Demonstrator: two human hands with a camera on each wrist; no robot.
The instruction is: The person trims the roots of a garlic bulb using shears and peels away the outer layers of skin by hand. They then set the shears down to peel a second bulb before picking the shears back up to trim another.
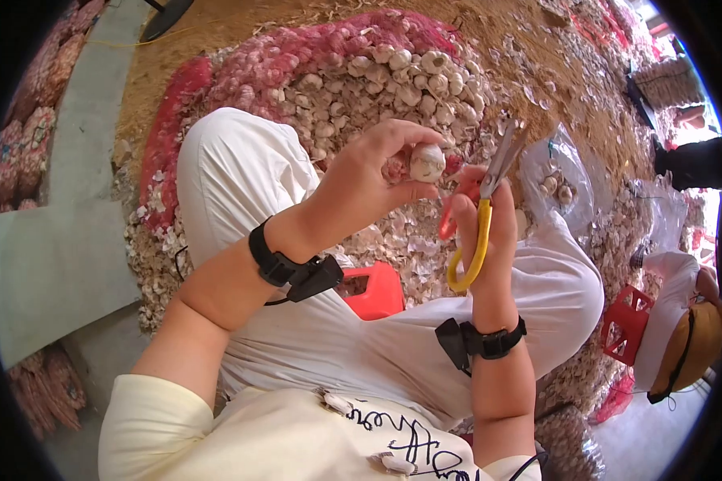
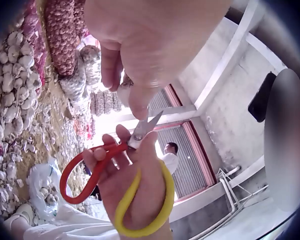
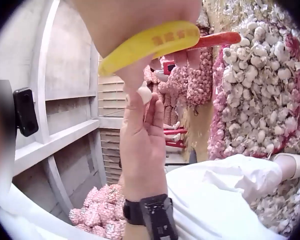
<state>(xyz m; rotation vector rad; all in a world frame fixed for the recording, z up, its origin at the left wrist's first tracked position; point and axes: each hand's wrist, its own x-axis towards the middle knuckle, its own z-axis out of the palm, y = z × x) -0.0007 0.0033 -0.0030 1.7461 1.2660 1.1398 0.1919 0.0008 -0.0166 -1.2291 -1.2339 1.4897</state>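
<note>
My left hand (image 1: 369, 168) pinches a white garlic bulb (image 1: 427, 163) between thumb and fingers, up in front of the body. Just to its right, my right hand (image 1: 497, 220) holds a pair of scissors (image 1: 483, 232) with one red and one yellow handle. The blades point up and stand slightly apart, a short way from the bulb. In the left wrist view, fingers of the right hand (image 2: 135, 185) reach through the red handle (image 2: 72, 175), while the yellow handle (image 2: 165, 200) lies across the palm. The right wrist view shows the bulb (image 3: 145, 94) at the left fingertips.
A heap of garlic bulbs (image 1: 409, 80) lies on red netting (image 1: 241, 80) ahead of the knees. Peel and stem scraps cover the floor. A clear plastic bag (image 1: 557, 172) holding several bulbs is by the right knee. A red stool (image 1: 381, 293) shows between the legs; another person sits at far right.
</note>
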